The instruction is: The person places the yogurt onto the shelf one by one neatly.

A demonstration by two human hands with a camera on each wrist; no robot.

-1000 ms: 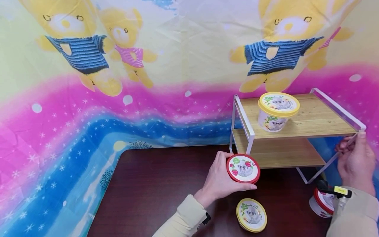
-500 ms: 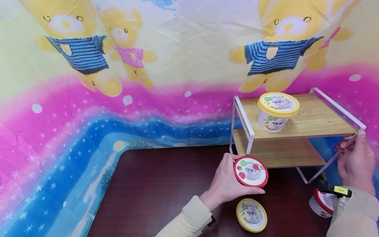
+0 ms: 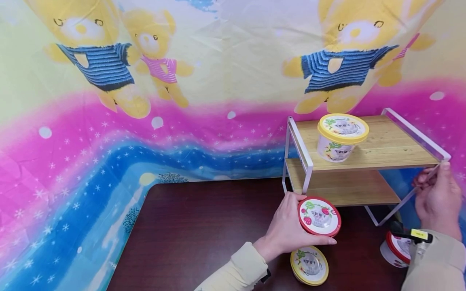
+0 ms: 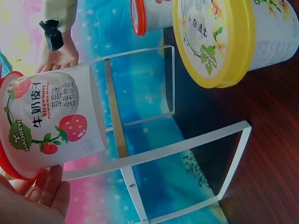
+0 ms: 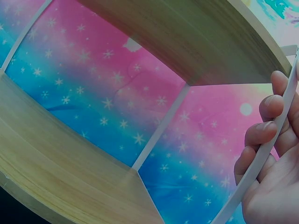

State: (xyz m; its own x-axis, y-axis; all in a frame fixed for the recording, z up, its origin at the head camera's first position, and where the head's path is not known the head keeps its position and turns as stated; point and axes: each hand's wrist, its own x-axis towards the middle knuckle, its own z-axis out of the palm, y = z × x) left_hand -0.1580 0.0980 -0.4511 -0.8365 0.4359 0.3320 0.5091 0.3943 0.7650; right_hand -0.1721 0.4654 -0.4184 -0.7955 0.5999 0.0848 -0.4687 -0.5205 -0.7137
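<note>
My left hand (image 3: 287,226) grips a red-lidded strawberry milk tub (image 3: 319,216) by its side, held up in front of the shelf's left leg. In the left wrist view the strawberries on the tub's wall (image 4: 56,116) show, with fingers below it. My right hand (image 3: 438,194) holds the white metal frame (image 5: 261,168) at the shelf's front right corner, fingers curled round the bar. A yellow-lidded tub (image 3: 342,135) stands on the top board of the two-tier wooden shelf (image 3: 397,137). Just below my left hand, another yellow-lidded tub (image 3: 309,264) stands on the table.
On the table (image 3: 189,226) at the right, a second red-lidded tub (image 3: 397,248) is partly hidden by my right sleeve. The shelf's lower board (image 3: 349,188) bears no tub in view. A cloth printed with bears (image 3: 225,81) hangs behind the table.
My left hand has carried the red-lidded tub to the right and a little nearer, now partly over the yellow-lidded tub on the table. My right hand has stayed on the frame.
</note>
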